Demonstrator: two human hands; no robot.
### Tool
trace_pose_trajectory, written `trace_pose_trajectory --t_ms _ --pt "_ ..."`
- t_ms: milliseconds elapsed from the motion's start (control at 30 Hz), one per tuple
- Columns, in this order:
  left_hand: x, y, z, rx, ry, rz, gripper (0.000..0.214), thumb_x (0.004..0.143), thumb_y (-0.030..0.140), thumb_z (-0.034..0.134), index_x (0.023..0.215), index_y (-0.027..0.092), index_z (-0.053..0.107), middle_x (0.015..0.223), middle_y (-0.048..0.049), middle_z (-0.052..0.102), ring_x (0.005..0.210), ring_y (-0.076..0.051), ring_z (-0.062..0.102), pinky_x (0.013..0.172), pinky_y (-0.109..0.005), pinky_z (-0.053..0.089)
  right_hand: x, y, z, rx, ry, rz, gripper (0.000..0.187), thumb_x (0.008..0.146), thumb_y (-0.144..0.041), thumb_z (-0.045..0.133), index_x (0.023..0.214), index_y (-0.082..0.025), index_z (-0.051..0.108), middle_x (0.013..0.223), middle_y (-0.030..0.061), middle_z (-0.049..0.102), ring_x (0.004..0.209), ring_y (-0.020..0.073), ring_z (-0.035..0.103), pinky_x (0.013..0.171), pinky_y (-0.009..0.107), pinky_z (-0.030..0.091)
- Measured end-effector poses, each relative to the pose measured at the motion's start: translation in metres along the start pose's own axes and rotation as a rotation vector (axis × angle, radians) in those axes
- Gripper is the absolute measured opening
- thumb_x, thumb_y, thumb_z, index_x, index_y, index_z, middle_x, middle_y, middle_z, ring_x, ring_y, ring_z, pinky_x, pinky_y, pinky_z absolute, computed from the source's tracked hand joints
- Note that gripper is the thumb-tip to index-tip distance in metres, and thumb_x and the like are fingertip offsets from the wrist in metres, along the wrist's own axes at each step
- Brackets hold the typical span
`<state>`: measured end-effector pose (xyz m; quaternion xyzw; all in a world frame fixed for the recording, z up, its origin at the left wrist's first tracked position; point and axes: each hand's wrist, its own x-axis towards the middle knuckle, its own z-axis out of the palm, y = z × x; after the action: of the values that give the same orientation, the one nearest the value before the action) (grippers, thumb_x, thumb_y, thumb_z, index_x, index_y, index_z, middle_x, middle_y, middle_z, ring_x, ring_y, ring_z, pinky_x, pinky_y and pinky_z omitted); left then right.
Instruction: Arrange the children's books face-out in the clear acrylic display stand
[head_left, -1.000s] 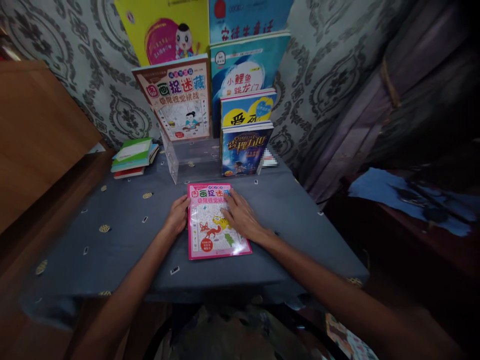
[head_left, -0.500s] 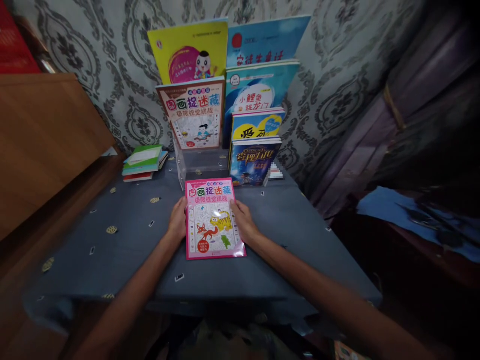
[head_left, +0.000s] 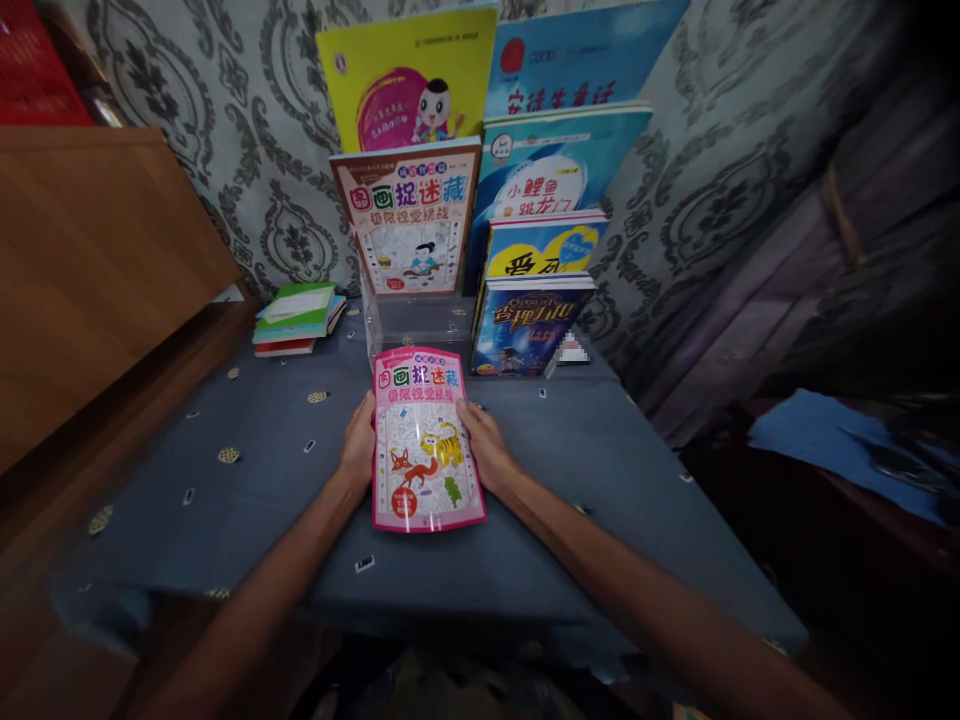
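Between my two hands is a pink picture book [head_left: 429, 450] with a fox and a yellow striped cat on its cover. My left hand [head_left: 360, 440] is closed on its left edge, and my right hand [head_left: 484, 440] grips the right edge; the fingers behind the book are hidden. The cover bows slightly. Just beyond it stands a clear stepped book rack [head_left: 412, 322]. On its left side rest a brown-edged picture book [head_left: 412, 220] and a yellow book [head_left: 409, 60]. A dark blue book [head_left: 529, 325] stands at the right front.
Behind the dark blue book are a yellow-and-blue book [head_left: 544, 248], a teal book [head_left: 562, 160] and a tall blue book [head_left: 585, 55]. A small book stack [head_left: 296, 318] lies left on the cloth-covered table [head_left: 247, 520]. A wooden cabinet [head_left: 105, 270] is at left, a curtain [head_left: 795, 290] at right.
The pink book has come slightly nearer to me and now bows between my hands. The view has shifted, so the rack and its books appear larger and farther right.
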<state>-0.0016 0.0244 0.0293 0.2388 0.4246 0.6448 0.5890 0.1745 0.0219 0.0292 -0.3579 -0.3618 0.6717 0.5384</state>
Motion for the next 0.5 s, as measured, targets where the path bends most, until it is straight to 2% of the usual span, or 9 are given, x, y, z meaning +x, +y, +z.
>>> trace_pose_trajectory --t_ms 233,500 --pt "0.0014 -0.0004 0.0004 0.018 -0.025 -0.098 0.048 0.084 0.063 0.067 0.102 0.019 0.074 0.103 -0.0101 0.079 0.102 -0.033 0.074 0.089 -0.045 0.060 0.0055 -0.0038 -0.0090 -0.051 0.034 -0.056 0.053 0.067 -0.068 0.077 0.093 -0.023 0.068 0.091 0.0051 0.079 0.093 0.0298 0.075 0.079 0.042 0.061" --pt "0.0049 -0.0026 0.0027 -0.022 -0.097 -0.175 0.056 0.085 0.067 0.062 0.110 0.018 0.071 0.104 -0.0121 0.078 0.102 -0.032 0.074 0.089 -0.045 0.061 0.0098 -0.0002 -0.0108 -0.054 0.035 -0.086 0.054 0.069 -0.070 0.075 0.093 -0.022 0.068 0.091 0.0049 0.079 0.085 0.0271 0.075 0.076 0.041 0.061"
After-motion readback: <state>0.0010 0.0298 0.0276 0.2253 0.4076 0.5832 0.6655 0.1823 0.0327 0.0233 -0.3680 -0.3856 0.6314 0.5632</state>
